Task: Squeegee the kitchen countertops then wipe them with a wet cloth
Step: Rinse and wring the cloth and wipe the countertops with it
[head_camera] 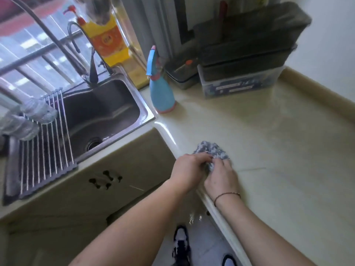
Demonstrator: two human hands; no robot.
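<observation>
Both bare arms reached up from the bottom of the view toward 12 o'clock and met near the middle. The left hand (189, 167) came in from 7 o'clock, palm down, with its fingers curled and pinching the cloth (211, 152). The right hand (221, 177) came in from 5 o'clock, back facing up, and its fingers were curled into the same cloth. The two hands touched, fingertips close together. The right wrist wore a thin string bracelet (226, 195). The left forearm was long and straight. The right forearm lay over the rounded edge of the worktop (278, 150).
</observation>
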